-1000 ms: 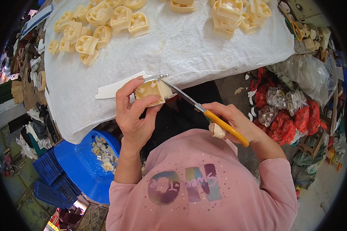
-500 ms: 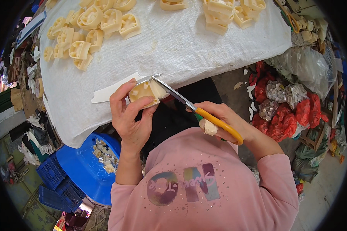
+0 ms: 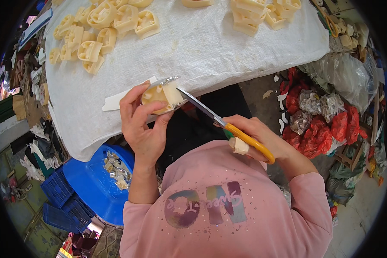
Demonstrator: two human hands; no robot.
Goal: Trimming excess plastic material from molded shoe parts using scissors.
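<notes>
head view: a cream moulded piece (image 3: 164,97), with hollow compartments and small pegs inside, is held by the left hand (image 3: 142,129) at the near edge of the white-covered desk (image 3: 193,56). its rim is gripped between the thumb and fingers of that hand, with the hollow side turned up toward the camera; shiny silver edging (image 3: 166,80) is seen along its far and near sides. whether the piece is rested on the desk or held just above it cannot be told.

yellow-handled scissors (image 3: 217,118) are gripped by the right hand (image 3: 253,130), whose fingers are closed around the handles. the blades are pointed up and leftward, with the tip placed at the right end of the piece; whether it is touched cannot be told. a pale wrapped shape (image 3: 239,146) is seen under the handles, by the right hand's fingers.

a flat white strip (image 3: 116,101) is laid near the desk's near edge, partly hidden behind the left hand. a group of similar cream pieces (image 3: 101,41) is spread toward the desk's far left corner, and another stack (image 3: 247,17) is set at the far edge, toward the right. below the near left corner, a blue basin (image 3: 79,176) is seen with silvery and cream bits (image 3: 118,171) in it. red plastic bags (image 3: 316,137) are heaped off the desk's right side.
</notes>
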